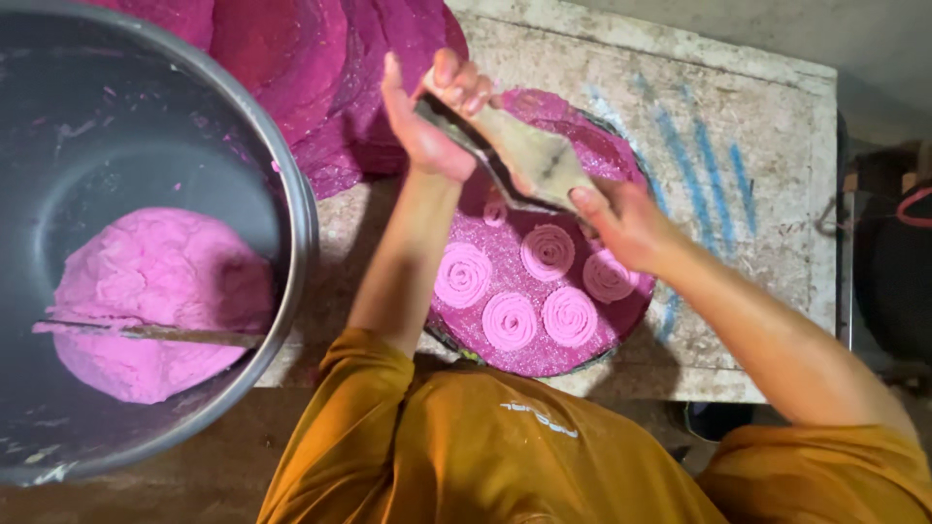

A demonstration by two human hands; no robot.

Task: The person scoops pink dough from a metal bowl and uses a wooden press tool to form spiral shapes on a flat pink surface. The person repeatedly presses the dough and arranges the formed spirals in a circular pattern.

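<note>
Both my hands hold a beige, dough-stained piping bag (540, 160) over a round magenta tray (582, 349). My left hand (427, 116) grips the bag's upper end. Closed around the lower end, near the tip, is my right hand (626, 225). Several pink dough spirals (509, 320) lie on the tray in a loose ring, right below the bag. Another small spiral (495, 212) shows partly under the bag.
A big metal bowl (296, 204) at the left holds a lump of pink dough (160, 291) with a thin blade (175, 335) across it. Stacked magenta round trays (320, 68) lie at the back. The worn white table (757, 146) has blue streaks; its right edge drops off.
</note>
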